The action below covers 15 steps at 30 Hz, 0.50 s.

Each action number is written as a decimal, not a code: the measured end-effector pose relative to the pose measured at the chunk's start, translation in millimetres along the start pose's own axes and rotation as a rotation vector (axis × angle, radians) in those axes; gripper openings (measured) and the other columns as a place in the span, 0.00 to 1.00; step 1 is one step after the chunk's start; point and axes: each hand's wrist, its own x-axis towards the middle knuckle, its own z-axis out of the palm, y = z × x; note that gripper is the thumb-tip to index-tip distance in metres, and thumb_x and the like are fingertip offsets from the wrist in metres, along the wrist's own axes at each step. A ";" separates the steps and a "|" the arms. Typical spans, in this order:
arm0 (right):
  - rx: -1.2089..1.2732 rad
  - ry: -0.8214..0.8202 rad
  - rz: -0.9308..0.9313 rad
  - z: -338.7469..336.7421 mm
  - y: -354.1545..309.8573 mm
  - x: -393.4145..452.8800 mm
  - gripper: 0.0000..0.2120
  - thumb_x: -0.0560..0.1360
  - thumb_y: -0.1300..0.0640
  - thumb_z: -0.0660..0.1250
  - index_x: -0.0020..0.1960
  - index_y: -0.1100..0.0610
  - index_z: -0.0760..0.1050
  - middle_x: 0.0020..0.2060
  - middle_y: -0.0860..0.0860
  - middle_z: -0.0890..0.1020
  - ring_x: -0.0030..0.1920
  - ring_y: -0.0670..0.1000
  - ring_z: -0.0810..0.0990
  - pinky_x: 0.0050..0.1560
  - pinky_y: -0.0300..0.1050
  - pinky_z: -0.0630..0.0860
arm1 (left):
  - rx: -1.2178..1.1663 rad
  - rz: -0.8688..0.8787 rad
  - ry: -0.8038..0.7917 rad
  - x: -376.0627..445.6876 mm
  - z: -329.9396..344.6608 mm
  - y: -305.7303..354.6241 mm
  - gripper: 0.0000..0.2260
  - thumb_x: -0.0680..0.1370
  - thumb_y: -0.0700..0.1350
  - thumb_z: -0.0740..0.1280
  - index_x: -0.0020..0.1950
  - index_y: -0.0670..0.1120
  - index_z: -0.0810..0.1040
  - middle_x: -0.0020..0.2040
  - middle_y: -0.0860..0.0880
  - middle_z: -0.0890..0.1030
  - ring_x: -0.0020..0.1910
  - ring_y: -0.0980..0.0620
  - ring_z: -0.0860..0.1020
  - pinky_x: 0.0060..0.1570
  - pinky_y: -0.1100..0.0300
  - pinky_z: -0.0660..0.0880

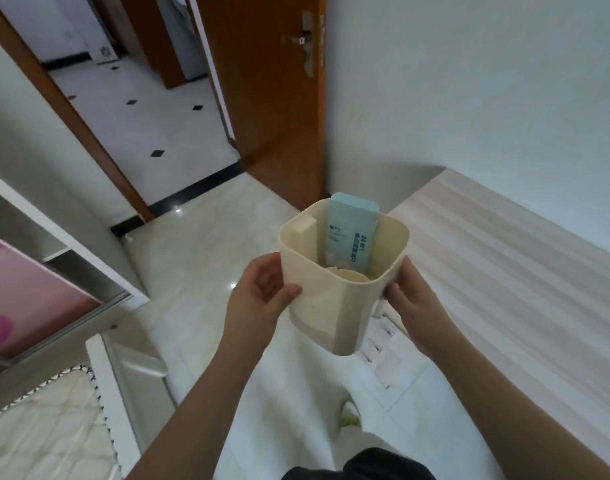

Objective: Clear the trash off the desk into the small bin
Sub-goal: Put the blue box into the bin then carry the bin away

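1. Bin (334, 306), cream, gripped at both sides: left hand (262, 299), right hand (412, 299); held above floor (192, 254).
2. Contents: pale blue packet (350, 233) upright, rest indistinct.
3. Desk (504, 244) at right; open door (276, 98) beyond.

Small cream bin (345, 285) held upright between left hand (262, 299) and right hand (412, 299), pale blue packet (352, 233) stood inside against far wall, striped desk (504, 254) at right.

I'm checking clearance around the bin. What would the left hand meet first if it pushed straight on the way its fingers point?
The bin itself. The left hand grips its left wall, thumb across the front, so any push goes straight into that wall. Nothing else lies between.
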 end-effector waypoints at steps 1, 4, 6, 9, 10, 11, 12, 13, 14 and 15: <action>-0.010 -0.015 0.019 -2.5 3.1 9.9 0.22 0.75 0.48 0.64 0.69 0.48 0.69 0.62 0.46 0.79 0.63 0.49 0.77 0.64 0.60 0.74 | 0.017 0.014 0.019 8.4 1.7 -0.9 0.17 0.73 0.35 0.73 0.58 0.49 0.78 0.54 0.52 0.85 0.55 0.51 0.83 0.52 0.59 0.79; 0.045 -0.033 0.021 -11.1 5.8 42.2 0.24 0.74 0.49 0.68 0.68 0.50 0.69 0.63 0.49 0.79 0.64 0.53 0.76 0.64 0.64 0.73 | 0.145 0.034 0.051 37.1 9.2 -3.9 0.15 0.75 0.43 0.71 0.60 0.54 0.78 0.56 0.58 0.83 0.56 0.57 0.81 0.52 0.65 0.77; 0.091 -0.032 0.008 -15.3 1.3 62.5 0.31 0.70 0.44 0.72 0.69 0.52 0.68 0.64 0.51 0.78 0.65 0.54 0.76 0.63 0.60 0.74 | 0.288 0.049 0.070 56.6 11.6 -6.6 0.15 0.77 0.45 0.69 0.64 0.56 0.76 0.58 0.61 0.80 0.57 0.61 0.78 0.49 0.71 0.75; 0.111 -0.043 0.021 -17.5 -2.1 92.9 0.34 0.68 0.40 0.73 0.70 0.48 0.67 0.63 0.47 0.78 0.64 0.49 0.77 0.59 0.49 0.77 | 0.338 0.018 0.090 87.2 11.9 -6.3 0.17 0.79 0.46 0.67 0.67 0.58 0.74 0.60 0.58 0.80 0.57 0.63 0.78 0.47 0.75 0.73; 0.119 -0.045 0.021 -18.0 -2.1 103.0 0.32 0.68 0.41 0.73 0.69 0.46 0.68 0.62 0.45 0.79 0.63 0.47 0.77 0.57 0.44 0.79 | 0.344 0.016 0.097 95.8 11.7 -5.0 0.17 0.79 0.47 0.67 0.67 0.60 0.73 0.60 0.59 0.80 0.57 0.63 0.78 0.48 0.74 0.73; 0.125 -0.049 0.011 -18.5 -1.9 112.8 0.31 0.69 0.44 0.73 0.69 0.45 0.68 0.62 0.44 0.79 0.62 0.45 0.78 0.54 0.39 0.79 | 0.347 0.015 0.097 102.5 11.4 -3.2 0.18 0.78 0.50 0.67 0.66 0.63 0.72 0.59 0.61 0.80 0.58 0.62 0.78 0.48 0.72 0.75; 0.130 -0.058 0.004 -19.4 -1.1 122.6 0.31 0.69 0.46 0.73 0.69 0.45 0.68 0.61 0.43 0.79 0.62 0.44 0.78 0.52 0.35 0.78 | 0.330 0.005 0.093 108.3 11.2 -2.2 0.19 0.77 0.53 0.67 0.67 0.65 0.70 0.60 0.61 0.80 0.59 0.61 0.78 0.50 0.69 0.76; 0.124 -0.066 0.008 -19.7 -0.7 132.5 0.31 0.69 0.46 0.73 0.69 0.45 0.67 0.61 0.42 0.79 0.62 0.44 0.78 0.50 0.34 0.78 | 0.299 -0.007 0.084 112.7 10.1 -2.6 0.21 0.76 0.56 0.68 0.68 0.65 0.69 0.62 0.61 0.79 0.61 0.58 0.77 0.54 0.64 0.77; 0.111 -0.070 0.016 -19.2 -1.4 141.2 0.31 0.68 0.44 0.73 0.69 0.43 0.67 0.61 0.42 0.79 0.62 0.43 0.77 0.51 0.36 0.78 | 0.268 -0.009 0.069 115.3 7.8 -4.2 0.24 0.75 0.59 0.68 0.70 0.62 0.67 0.64 0.59 0.78 0.64 0.56 0.76 0.58 0.58 0.77; 0.090 -0.076 0.018 -18.0 -2.4 150.0 0.33 0.67 0.41 0.74 0.68 0.41 0.67 0.62 0.41 0.78 0.62 0.43 0.77 0.54 0.40 0.78 | 0.248 0.002 0.044 117.3 4.5 -4.6 0.29 0.73 0.62 0.69 0.72 0.59 0.65 0.67 0.57 0.76 0.67 0.54 0.75 0.62 0.53 0.75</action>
